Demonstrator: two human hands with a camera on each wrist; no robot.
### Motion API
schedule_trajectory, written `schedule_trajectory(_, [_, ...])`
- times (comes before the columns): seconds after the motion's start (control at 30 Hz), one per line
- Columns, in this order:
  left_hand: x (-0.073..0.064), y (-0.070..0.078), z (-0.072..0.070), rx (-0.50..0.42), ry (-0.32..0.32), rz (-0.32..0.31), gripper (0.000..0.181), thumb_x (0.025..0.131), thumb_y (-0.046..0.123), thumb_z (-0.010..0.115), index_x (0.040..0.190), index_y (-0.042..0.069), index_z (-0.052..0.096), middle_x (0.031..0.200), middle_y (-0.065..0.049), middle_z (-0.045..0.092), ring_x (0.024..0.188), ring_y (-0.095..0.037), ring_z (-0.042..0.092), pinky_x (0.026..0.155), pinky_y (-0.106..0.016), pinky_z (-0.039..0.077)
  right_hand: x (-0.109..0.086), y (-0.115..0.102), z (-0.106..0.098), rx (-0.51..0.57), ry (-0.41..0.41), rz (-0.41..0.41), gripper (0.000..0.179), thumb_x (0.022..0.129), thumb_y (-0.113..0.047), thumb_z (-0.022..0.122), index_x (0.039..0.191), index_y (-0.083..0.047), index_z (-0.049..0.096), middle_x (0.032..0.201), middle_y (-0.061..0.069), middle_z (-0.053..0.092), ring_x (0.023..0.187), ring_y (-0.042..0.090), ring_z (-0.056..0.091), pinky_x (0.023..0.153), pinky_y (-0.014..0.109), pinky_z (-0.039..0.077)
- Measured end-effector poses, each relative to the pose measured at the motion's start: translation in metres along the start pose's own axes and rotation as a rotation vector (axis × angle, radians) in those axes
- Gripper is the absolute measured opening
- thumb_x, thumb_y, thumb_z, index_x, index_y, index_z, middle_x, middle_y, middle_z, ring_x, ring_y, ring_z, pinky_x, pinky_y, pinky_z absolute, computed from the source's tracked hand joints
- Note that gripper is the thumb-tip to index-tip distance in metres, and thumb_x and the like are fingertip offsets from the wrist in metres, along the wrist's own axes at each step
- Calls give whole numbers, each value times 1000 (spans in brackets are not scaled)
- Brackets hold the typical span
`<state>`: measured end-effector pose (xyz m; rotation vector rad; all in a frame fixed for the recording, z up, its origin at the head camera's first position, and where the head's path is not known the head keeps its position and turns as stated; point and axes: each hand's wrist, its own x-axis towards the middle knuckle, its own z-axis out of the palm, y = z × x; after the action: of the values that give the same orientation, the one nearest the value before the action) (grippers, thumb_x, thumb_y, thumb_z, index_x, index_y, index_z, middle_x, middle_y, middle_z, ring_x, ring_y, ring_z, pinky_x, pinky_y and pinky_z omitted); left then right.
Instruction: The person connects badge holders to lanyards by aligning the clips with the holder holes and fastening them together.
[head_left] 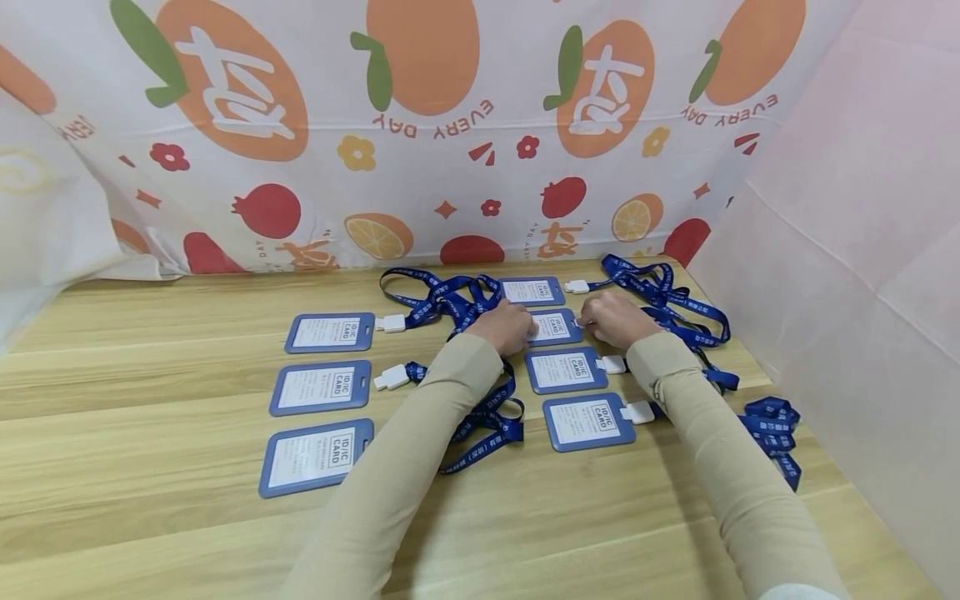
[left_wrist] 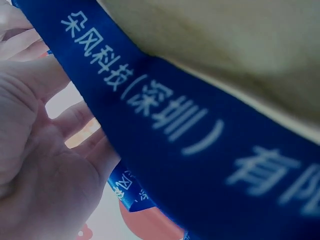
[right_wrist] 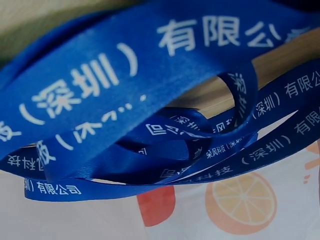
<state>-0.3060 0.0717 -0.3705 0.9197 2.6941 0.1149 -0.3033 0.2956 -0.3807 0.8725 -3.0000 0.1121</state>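
My left hand (head_left: 506, 327) holds the left edge of a blue ID card holder (head_left: 557, 327), second from the back in the right-hand column. At the holder's slotted right end, my right hand (head_left: 617, 319) pinches a small white lanyard clip (head_left: 578, 322), mostly covered by the fingers. In the left wrist view a blue lanyard (left_wrist: 150, 110) with white print crosses in front of the left hand (left_wrist: 55, 160). Loops of blue lanyard (right_wrist: 125, 75) fill the right wrist view and hide the right hand.
Three card holders (head_left: 319, 390) lie in a left column, white clips (head_left: 392, 377) beside two. Nearer holders (head_left: 566, 370) in the right column have clips at their slots. Bundled lanyards (head_left: 771, 429) lie at the right edge of the wooden table (head_left: 150, 400). A fruit-print cloth (head_left: 315, 192) hangs behind.
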Motion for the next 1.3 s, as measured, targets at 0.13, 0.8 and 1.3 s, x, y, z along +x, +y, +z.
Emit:
schedule_trajectory(0.13, [-1, 0, 0, 7, 7, 6, 36, 104, 18, 60, 140, 17, 63, 147, -6, 54, 130, -27, 45, 113, -40, 37, 0, 1, 0, -7, 4, -7, 25, 83, 11, 76, 106, 1, 78, 108, 19, 73, 102, 33, 71, 87, 43, 57])
schedule_trajectory(0.8, [0, -2, 3, 58, 28, 49, 32, 103, 19, 61, 134, 16, 68, 140, -8, 58, 123, -29, 47, 106, -40, 42, 2, -1, 2, 27, 11, 4, 22, 86, 12, 73, 105, 3, 78, 107, 20, 73, 101, 34, 71, 87, 44, 58])
schedule_trajectory(1.3, [2, -2, 3, 77, 27, 51, 29, 103, 19, 62, 131, 16, 70, 135, -7, 60, 116, -27, 48, 101, -36, 44, 2, 1, 3, 10, 31, -45, 20, 84, 13, 73, 100, 3, 79, 103, 19, 74, 97, 33, 72, 84, 44, 59])
